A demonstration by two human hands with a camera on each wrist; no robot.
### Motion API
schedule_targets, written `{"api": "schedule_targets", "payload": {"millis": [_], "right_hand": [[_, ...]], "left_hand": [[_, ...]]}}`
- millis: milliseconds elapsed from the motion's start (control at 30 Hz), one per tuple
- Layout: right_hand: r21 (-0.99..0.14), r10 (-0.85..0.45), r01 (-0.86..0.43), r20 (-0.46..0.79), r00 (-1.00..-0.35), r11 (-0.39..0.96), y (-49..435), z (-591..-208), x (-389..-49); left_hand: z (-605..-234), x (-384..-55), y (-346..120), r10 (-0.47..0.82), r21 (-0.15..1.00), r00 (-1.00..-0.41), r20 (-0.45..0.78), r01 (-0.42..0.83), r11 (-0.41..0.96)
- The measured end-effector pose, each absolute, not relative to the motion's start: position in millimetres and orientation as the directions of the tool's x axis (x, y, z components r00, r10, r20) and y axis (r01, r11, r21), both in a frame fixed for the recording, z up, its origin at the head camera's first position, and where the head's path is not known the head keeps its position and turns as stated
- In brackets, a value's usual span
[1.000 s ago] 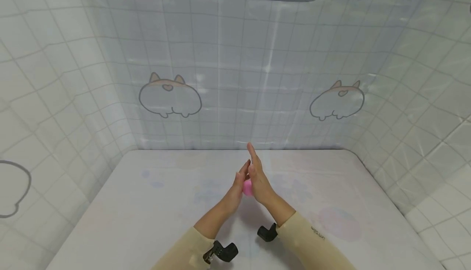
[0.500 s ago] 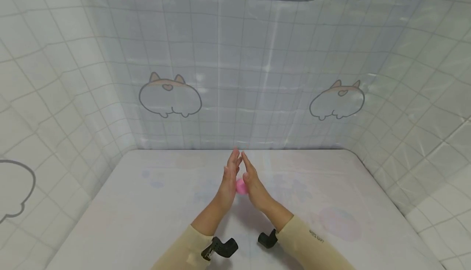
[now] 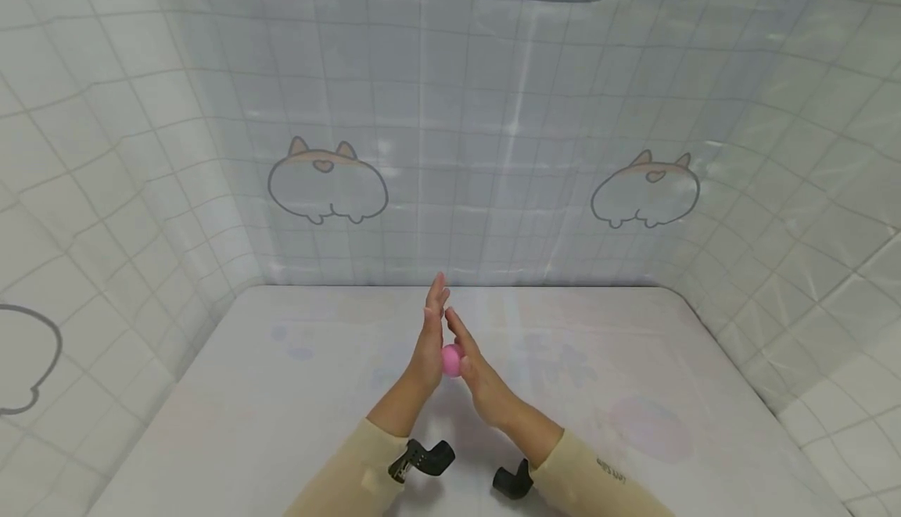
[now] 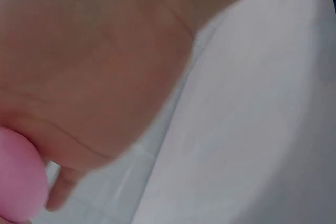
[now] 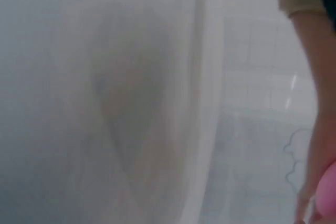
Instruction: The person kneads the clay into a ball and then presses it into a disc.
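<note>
A smooth pink ball (image 3: 452, 360) sits between my two palms, above the table. My left hand (image 3: 426, 349) stands upright with straight fingers, its palm against the ball's left side. From the right, my right hand (image 3: 481, 380) presses on the ball, fingers extended and slanting up to the left, lower than the left fingertips. In the left wrist view the pink ball (image 4: 21, 177) touches the palm of the left hand (image 4: 94, 77). Only part of the pink ball (image 5: 328, 192) shows at the edge of the right wrist view, beside the right hand (image 5: 320, 145).
A pale table (image 3: 267, 407) with faint coloured patches spreads under the hands. Behind it hangs a grid-patterned curtain (image 3: 464, 149) with cartoon animal drawings, and similar sheets flank both sides. Black wrist camera mounts (image 3: 431, 458) stick out from both beige sleeves (image 3: 352, 470).
The ball has shifted left between the palms. My left hand has slid up and forward while the right has drawn back and down, the palms rubbing past each other.
</note>
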State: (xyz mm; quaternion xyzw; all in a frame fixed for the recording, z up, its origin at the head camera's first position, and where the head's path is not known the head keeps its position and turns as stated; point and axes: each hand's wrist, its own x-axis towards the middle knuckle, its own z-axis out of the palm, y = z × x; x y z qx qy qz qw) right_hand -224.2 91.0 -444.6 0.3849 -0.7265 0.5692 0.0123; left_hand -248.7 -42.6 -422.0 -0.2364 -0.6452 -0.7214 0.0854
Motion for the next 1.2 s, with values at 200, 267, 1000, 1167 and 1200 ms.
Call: {"api": "schedule_targets", "payload": {"millis": [200, 267, 1000, 1167, 1200], "right_hand": [[-0.758, -0.543, -0.652, 0.557, -0.629, -0.023, 89, -435, -217], [-0.747, -0.526, -0.664, 0.578, -0.624, -0.032, 89, -431, -216], [-0.803, -0.352, -0.573, 0.494, -0.795, 0.166, 104, -425, -254], [-0.845, -0.371, -0.508, 0.424, -0.826, 0.167, 104, -433, -258], [-0.852, -0.372, -0.496, 0.411, -0.832, 0.168, 104, -434, -258]], "left_hand": [[-430, -252, -42, 0.188, 0.911, -0.891, 0.413, 0.399, -0.108], [-433, -252, -42, 0.201, 0.920, -0.898, 0.392, 0.381, -0.091], [-441, -231, -31, 0.470, 0.942, -0.817, 0.334, 0.274, -0.194], [-434, -231, -32, 0.472, 0.914, -0.786, 0.400, 0.303, -0.270], [-432, -232, -33, 0.465, 0.906, -0.782, 0.415, 0.311, -0.287]]}}
